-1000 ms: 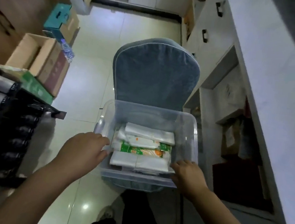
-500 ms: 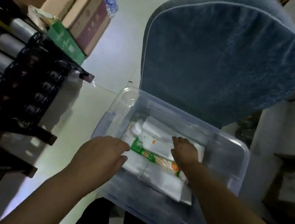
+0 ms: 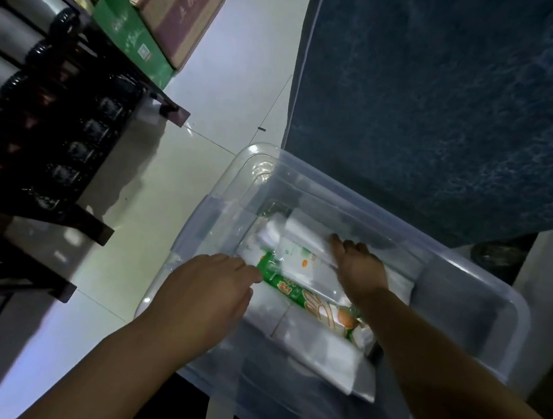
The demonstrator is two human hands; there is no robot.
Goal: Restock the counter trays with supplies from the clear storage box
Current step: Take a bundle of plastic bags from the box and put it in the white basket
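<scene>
the clear storage box (image 3: 464,299) has smooth see-through plastic walls and rounded corners. behind the box rises a blue chair back (image 3: 452,108) of rough fabric. inside the box lie flat white packets (image 3: 317,352) of soft plastic. one long glossy green packet (image 3: 297,291) with orange print lies across the middle of the box. the right hand (image 3: 363,271) is inside the box, its fingers (image 3: 337,242) straight and a little spread, flat on a white packet at the far side. the left hand (image 3: 202,301) reaches over the left rim of the box. its fingertips (image 3: 254,270) are at the end of the green packet, a little bent; if they pinch it i cannot tell.
</scene>
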